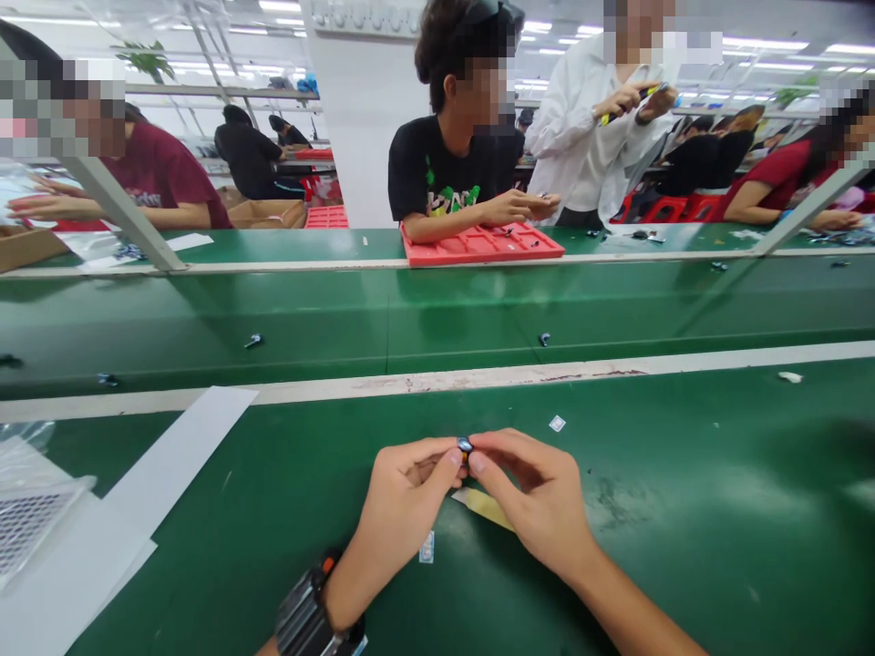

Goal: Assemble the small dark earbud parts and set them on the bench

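Note:
Over the green worktop, my left hand point(414, 487) and my right hand point(537, 501) meet fingertip to fingertip. Both pinch a small glossy dark-blue part point(465, 445) with a bit of orange-yellow beneath it. Fingers cover most of this part, so its exact kind is unclear. Below my right hand lies a yellowish strip point(487, 508) with a pale tip, partly hidden by that hand. A small printed square label point(427, 547) is on the worktop near my left wrist, and another label point(557, 424) lies beyond my right hand.
White sheets point(170, 465) and a white grid tray point(37, 528) in plastic occupy the left. Past a pale rail, a green conveyor belt point(328, 328) carries several small dark parts point(254, 341). Across it, a person in black leans on a red tray point(478, 246); other people work nearby.

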`<state>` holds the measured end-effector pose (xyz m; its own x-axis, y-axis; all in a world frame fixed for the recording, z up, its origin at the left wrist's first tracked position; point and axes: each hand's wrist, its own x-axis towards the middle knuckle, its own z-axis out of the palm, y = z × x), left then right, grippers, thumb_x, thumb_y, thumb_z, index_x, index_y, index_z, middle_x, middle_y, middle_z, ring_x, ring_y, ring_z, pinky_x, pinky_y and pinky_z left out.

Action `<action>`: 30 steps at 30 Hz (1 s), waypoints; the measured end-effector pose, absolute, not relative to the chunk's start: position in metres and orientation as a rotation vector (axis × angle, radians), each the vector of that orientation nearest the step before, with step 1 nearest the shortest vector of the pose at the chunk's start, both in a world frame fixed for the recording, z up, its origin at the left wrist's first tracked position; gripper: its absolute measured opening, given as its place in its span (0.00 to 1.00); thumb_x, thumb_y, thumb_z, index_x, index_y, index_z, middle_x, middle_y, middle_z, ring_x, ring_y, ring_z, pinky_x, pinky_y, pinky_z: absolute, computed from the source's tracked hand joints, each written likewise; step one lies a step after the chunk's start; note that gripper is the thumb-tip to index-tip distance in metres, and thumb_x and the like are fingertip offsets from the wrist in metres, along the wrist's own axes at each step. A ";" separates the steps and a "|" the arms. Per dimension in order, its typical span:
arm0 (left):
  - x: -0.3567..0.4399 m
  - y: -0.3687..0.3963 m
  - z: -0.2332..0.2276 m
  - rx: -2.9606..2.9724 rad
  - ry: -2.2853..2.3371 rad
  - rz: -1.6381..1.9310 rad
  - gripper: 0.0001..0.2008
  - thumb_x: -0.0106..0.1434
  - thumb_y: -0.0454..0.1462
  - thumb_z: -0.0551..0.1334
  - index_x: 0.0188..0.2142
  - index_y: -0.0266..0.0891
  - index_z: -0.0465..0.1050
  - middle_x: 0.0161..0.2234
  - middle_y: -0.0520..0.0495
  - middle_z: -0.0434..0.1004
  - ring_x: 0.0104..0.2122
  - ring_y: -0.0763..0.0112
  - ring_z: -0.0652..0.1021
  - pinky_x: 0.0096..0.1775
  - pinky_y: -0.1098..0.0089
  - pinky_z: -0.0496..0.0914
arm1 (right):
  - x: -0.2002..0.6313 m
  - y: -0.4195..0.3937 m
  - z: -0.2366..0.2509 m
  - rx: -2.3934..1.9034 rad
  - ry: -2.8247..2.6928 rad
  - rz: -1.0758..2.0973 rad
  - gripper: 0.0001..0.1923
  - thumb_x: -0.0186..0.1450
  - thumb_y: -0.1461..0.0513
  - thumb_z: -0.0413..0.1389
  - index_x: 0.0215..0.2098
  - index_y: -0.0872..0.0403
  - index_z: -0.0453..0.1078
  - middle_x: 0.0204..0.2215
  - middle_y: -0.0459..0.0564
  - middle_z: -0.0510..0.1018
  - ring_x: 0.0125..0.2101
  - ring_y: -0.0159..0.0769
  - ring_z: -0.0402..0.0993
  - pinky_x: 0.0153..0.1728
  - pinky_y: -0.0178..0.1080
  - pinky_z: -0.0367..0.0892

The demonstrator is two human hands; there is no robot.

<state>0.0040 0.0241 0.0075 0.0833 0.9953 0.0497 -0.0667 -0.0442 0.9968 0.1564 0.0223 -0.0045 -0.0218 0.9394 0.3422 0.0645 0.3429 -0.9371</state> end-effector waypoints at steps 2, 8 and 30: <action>0.004 0.024 0.008 1.209 1.078 1.205 0.06 0.58 0.35 0.67 0.32 0.35 0.84 0.22 0.49 0.80 0.25 0.70 0.80 0.31 0.73 0.78 | 0.157 0.023 -0.004 -0.997 -1.440 0.874 0.05 0.63 0.64 0.63 0.35 0.51 0.82 0.32 0.52 0.83 0.32 0.39 0.80 0.33 0.38 0.76; 0.004 0.025 0.009 1.136 1.045 1.145 0.07 0.58 0.35 0.67 0.32 0.34 0.84 0.21 0.49 0.80 0.23 0.72 0.78 0.30 0.73 0.76 | 0.158 0.024 -0.006 -1.016 -1.454 0.822 0.05 0.62 0.66 0.63 0.34 0.50 0.81 0.35 0.52 0.84 0.36 0.40 0.81 0.38 0.39 0.76; -0.003 0.026 0.006 1.105 0.887 1.122 0.10 0.60 0.39 0.70 0.39 0.36 0.81 0.28 0.48 0.85 0.26 0.72 0.82 0.33 0.75 0.79 | 0.162 0.025 -0.006 -0.928 -1.549 0.808 0.07 0.61 0.68 0.65 0.35 0.49 0.82 0.32 0.48 0.82 0.31 0.33 0.77 0.34 0.33 0.73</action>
